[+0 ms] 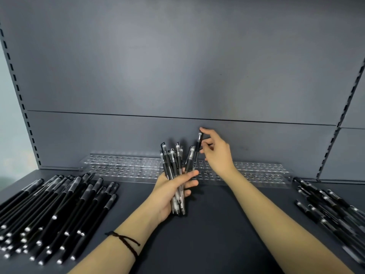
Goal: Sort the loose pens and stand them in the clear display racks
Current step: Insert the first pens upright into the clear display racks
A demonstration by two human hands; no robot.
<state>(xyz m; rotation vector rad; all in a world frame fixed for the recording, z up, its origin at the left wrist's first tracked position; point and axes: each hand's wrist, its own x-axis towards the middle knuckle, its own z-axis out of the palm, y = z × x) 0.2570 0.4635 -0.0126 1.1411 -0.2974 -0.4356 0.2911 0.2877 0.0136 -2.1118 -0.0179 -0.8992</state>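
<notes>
Black clear-barrelled pen bundle (173, 163) upright at centre, gripped by left hand (167, 194); right hand (217, 153) pinches one black pen (199, 144) at bundle's 1 o'clock. Clear acrylic racks (122, 165) at 12 o'clock; loose pen pile (55, 210) at 9, second pile (331, 210) at 3.

Bare: left hand (169, 192) and right hand (217, 153); forearms (276, 220) likewise uncovered as far as they show. Left wrist: thin black cord bracelet (126, 242), two strands crossing, small knot on the outer side.
</notes>
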